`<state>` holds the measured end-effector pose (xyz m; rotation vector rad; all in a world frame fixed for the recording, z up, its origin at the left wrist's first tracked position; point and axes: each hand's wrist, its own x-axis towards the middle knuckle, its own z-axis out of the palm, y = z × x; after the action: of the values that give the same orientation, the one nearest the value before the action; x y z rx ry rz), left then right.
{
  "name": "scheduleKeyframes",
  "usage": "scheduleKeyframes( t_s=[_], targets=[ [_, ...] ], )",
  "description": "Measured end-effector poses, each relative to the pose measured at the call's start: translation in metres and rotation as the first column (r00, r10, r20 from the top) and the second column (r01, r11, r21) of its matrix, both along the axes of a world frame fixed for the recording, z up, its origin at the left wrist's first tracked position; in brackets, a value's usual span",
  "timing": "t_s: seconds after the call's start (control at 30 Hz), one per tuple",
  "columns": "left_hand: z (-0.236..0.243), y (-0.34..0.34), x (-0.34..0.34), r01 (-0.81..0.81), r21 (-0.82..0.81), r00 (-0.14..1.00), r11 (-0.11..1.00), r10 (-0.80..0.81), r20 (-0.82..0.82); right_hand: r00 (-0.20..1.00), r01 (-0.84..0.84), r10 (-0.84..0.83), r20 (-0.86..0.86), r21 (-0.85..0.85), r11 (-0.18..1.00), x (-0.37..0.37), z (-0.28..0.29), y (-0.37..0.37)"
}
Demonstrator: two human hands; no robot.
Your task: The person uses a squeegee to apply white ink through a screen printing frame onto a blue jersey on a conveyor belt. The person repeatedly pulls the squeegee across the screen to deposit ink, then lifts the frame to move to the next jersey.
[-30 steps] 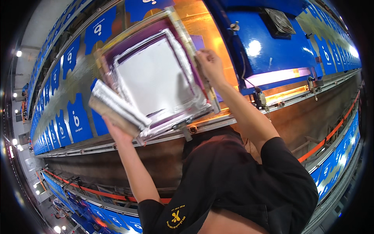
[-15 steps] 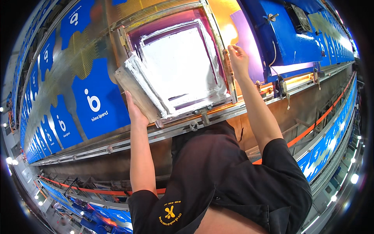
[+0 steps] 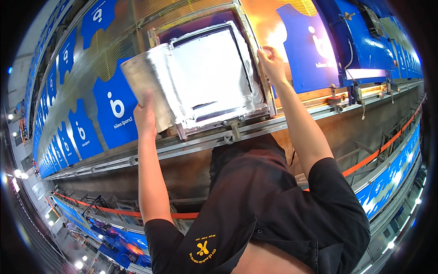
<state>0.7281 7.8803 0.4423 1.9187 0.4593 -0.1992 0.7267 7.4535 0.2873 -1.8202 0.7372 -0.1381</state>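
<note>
A wide wooden squeegee (image 3: pixel 137 75) leans outward over the left side of a screen-printing frame (image 3: pixel 252 34). My left hand (image 3: pixel 146 118) grips its near end, thumb on the board and the other fingers mostly hidden. Thick white ink (image 3: pixel 165 77) coats the squeegee's inner edge and covers much of the mesh, around a rectangular area outlined in dark. On the frame's right side, my right hand (image 3: pixel 273 66) is closed at the edge bar, fingers curled and fingertips partly hidden. The frame lies on a long metal-railed table (image 3: pixel 191 148).
Blue cut fabric pieces (image 3: pixel 116 105) with white logos lie along the table to the left; another blue piece (image 3: pixel 310 55) is right of the frame. Farther right stands a blue machine (image 3: pixel 365 45) with a fan and hanging cable. A metal rail (image 3: pixel 105 163) runs along the near edge.
My left hand has tilted the squeegee further outward to the left. My right hand stays at the frame's right edge. The head view has shifted, showing more of the blue piece at right.
</note>
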Motion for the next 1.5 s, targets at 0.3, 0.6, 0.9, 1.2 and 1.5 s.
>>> scheduleKeyframes(
  t_s=[0.3, 0.6, 0.9, 1.2, 1.5],
  targets=[
    [-0.022, -0.074, 0.024, 0.781, 0.490, 0.554, 0.387, -0.791, -0.258, 0.998, -0.021, 0.023, -0.053, 0.028, 0.999, -0.004, -0.006, -0.005],
    [-0.087, -0.069, 0.016, 0.855, 0.488, 0.365, 0.177, -0.873, -0.323, 0.994, -0.010, 0.011, -0.108, 0.005, 1.000, -0.005, 0.010, 0.003],
    [-0.062, -0.090, 0.052, 0.956, 0.115, 0.293, 0.271, -0.835, -0.466, 0.991, -0.069, 0.036, -0.129, -0.258, 0.964, -0.006, 0.014, 0.004],
    [-0.025, -0.106, 0.080, 0.784, 0.535, 0.480, 0.315, -0.853, -0.202, 0.995, -0.058, 0.033, -0.095, -0.273, 0.960, -0.010, 0.017, 0.006],
    [-0.041, -0.134, 0.190, 0.562, 0.777, 0.451, 0.284, -0.893, 0.000, 0.990, -0.071, 0.031, -0.136, -0.302, 0.951, -0.008, 0.020, 0.004]
  ],
)
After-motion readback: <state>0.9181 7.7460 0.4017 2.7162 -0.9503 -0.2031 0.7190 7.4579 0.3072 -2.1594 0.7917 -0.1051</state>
